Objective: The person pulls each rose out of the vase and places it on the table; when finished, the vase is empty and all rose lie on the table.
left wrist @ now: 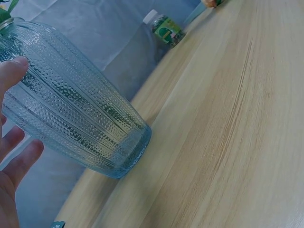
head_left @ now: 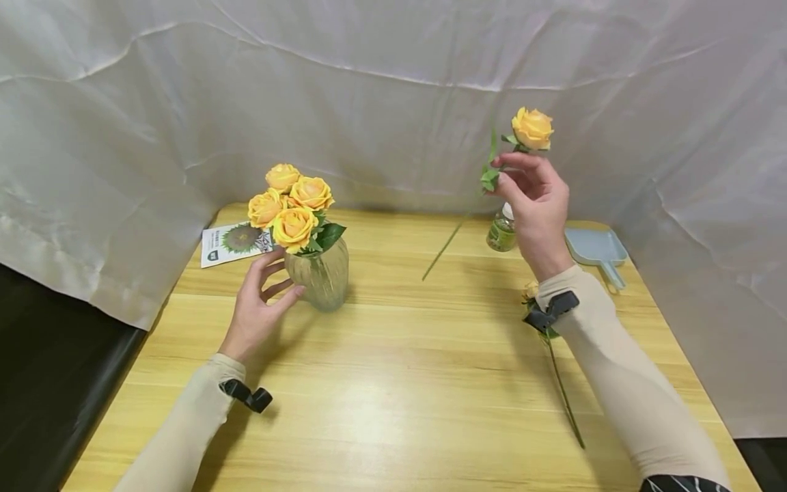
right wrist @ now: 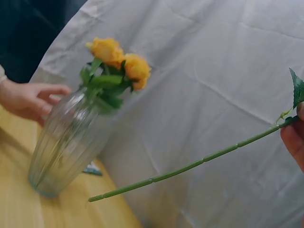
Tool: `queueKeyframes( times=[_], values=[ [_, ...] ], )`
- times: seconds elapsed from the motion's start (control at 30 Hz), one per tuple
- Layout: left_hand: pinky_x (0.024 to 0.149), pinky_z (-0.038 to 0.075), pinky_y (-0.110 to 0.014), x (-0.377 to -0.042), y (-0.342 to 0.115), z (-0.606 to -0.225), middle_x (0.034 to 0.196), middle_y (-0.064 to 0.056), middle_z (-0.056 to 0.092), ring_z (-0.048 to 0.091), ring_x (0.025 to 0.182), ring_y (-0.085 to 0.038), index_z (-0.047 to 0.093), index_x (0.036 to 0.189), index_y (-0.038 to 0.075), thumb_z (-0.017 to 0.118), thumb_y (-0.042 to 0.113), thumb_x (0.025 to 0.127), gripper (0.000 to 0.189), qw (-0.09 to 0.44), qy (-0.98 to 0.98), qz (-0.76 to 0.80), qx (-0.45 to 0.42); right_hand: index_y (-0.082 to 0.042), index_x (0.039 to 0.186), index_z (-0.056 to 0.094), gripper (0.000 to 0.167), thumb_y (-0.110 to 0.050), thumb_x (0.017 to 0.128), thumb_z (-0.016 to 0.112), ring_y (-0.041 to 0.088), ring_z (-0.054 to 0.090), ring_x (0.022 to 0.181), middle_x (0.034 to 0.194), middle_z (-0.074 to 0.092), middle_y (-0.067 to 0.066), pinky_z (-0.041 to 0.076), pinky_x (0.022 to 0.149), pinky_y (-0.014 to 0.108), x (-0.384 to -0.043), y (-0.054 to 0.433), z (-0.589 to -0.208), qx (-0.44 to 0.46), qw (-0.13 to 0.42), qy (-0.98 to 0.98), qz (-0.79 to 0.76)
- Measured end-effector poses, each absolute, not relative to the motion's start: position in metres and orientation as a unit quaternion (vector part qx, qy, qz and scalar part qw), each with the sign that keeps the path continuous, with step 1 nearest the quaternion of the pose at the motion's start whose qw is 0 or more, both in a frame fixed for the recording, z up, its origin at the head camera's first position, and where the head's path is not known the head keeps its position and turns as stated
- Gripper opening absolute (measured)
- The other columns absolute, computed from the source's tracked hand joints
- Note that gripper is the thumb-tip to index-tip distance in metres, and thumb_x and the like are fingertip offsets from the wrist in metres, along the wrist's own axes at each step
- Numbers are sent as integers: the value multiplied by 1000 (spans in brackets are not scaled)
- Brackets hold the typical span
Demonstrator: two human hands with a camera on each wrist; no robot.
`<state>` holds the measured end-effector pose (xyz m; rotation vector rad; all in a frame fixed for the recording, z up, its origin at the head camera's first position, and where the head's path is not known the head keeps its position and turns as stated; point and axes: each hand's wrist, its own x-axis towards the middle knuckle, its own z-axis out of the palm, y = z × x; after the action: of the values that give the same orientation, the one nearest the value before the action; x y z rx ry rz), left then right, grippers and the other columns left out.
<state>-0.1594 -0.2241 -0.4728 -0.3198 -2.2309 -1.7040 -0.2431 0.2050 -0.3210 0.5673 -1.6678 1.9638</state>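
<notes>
My right hand [head_left: 541, 198] is raised over the far right of the table, pinching a yellow rose [head_left: 532, 128] just below its bloom. The rose's green stem [right wrist: 199, 162] slants down to the left, its lower end free in the air. Left of centre stands a ribbed clear glass vase [head_left: 326, 280] with several yellow roses [head_left: 294, 229] and green leaves in its mouth. Beside the vase's left side is my left hand [head_left: 261, 301], loosely cupped, its thumb [left wrist: 13, 71] overlapping the glass in the left wrist view and the other fingers spread.
Another yellow rose lies on the table, its stem [head_left: 562, 389] partly under my right forearm. A small white-capped jar [head_left: 501, 236] and a light blue dustpan [head_left: 593, 246] sit at the back right. Behind the vase lies a printed card [head_left: 224, 244]. Pale curtain [head_left: 393, 89] surrounds the table [head_left: 381, 355].
</notes>
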Motion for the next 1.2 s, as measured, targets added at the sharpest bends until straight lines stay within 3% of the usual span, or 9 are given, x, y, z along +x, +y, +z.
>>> queueKeyframes(
  times=[0.3,0.87,1.2],
  values=[
    [114,60,-33,-161,-224,-473,167,-10,45,53,143,-8,45,162,11,79,-2,97,74,153,-777,-599,-114,-1,126,73,25,3,101,73,19,70,103,120,76,8,67,83,23,-226,226,-339,191,168,-660,707],
    [112,60,-25,-160,-224,-474,166,-11,46,54,141,-7,45,161,8,79,-3,97,73,157,-776,-600,-115,5,137,64,32,3,106,66,12,73,110,124,74,3,69,90,27,-199,263,-396,159,-10,-695,701],
    [111,60,-23,-160,-224,-474,167,-9,45,53,142,-9,45,161,10,79,-2,97,73,157,-777,-598,-115,3,143,61,35,-5,109,65,7,75,105,125,75,-5,70,87,27,-177,282,-427,137,-58,-762,630]
  ],
)
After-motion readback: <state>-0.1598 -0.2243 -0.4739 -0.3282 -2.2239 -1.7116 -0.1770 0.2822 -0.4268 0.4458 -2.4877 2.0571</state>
